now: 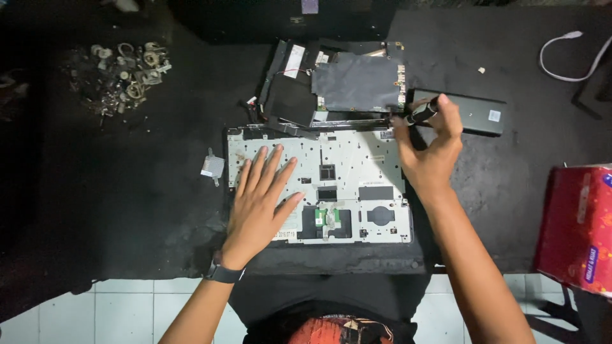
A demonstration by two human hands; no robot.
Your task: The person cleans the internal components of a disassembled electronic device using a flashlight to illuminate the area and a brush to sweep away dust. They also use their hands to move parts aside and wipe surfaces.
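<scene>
An opened laptop base (331, 185), its pale metal inner frame facing up, lies in the middle of the dark bench (127, 191), with a stack of removed boards and covers (338, 86) touching its far edge. The left hand (258, 200) rests flat on the frame, fingers spread and holding nothing, while the right hand (430, 150) has its grip clamped on a dark screwdriver (422, 113) at the base's far right corner. A heap of small metal parts (124, 73) sits far left, a red box (577, 226) at the right edge.
</scene>
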